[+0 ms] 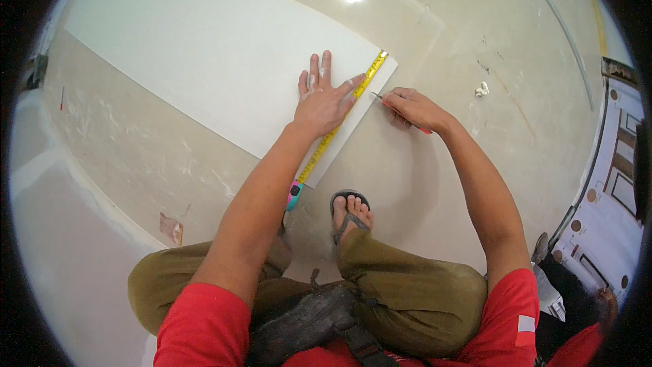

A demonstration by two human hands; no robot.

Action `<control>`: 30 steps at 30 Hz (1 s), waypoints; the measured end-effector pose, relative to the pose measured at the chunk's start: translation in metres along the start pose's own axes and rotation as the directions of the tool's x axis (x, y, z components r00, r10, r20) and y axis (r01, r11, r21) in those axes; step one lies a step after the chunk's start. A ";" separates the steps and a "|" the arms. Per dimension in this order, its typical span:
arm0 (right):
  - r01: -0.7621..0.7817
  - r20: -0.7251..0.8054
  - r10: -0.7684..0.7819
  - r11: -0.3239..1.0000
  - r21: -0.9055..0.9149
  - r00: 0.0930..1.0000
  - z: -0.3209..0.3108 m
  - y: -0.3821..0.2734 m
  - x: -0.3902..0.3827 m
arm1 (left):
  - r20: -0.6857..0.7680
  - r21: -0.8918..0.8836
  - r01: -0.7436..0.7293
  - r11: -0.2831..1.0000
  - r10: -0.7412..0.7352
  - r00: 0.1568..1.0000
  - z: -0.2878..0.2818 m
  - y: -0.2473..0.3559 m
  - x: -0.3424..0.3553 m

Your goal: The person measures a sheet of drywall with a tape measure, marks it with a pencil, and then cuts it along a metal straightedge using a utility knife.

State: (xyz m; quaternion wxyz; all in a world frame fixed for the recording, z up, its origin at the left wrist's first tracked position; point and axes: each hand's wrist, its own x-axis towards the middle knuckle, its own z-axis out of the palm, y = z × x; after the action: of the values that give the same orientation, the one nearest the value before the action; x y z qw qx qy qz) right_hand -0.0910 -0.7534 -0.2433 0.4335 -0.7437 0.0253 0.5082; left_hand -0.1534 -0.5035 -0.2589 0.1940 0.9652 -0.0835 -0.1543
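At centre frame, the left hand [322, 103] lies flat with fingers spread, pressing a yellow tape measure [337, 126] against the short edge of a large white sheet [217, 54]. This matte, smooth sheet runs from upper left to centre over a glossy beige floor [435, 183] marked with pale dust smears. At lower centre, the tape's pink-and-teal case [293, 196] rests on the floor just beside a sandalled foot [350, 214]. Right of centre, the right hand [414, 109] is closed around a slim red pencil [401, 113], its tip near the sheet's corner. At far right stands a white panel [611, 211] with round brown dots.
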 end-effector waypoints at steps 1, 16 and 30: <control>-0.001 0.000 0.001 1.000 0.001 1.000 -0.001 0.001 0.001 | 0.005 0.017 -0.004 1.000 0.004 1.000 0.002 -0.001 0.001; -0.015 -0.080 0.005 0.991 -0.134 0.997 0.011 -0.014 0.012 | -0.011 0.006 0.017 1.000 -0.017 1.000 0.008 0.000 -0.001; -0.076 -0.092 0.058 0.977 -0.201 0.994 0.012 -0.019 0.012 | 0.003 0.006 0.021 1.000 -0.021 1.000 0.008 0.000 0.000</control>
State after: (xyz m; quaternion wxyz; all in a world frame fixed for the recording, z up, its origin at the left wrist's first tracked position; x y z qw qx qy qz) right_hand -0.0845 -0.7286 -0.2424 0.3360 -0.8042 0.0167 0.4900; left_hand -0.1561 -0.5064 -0.2662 0.1893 0.9664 -0.0742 -0.1576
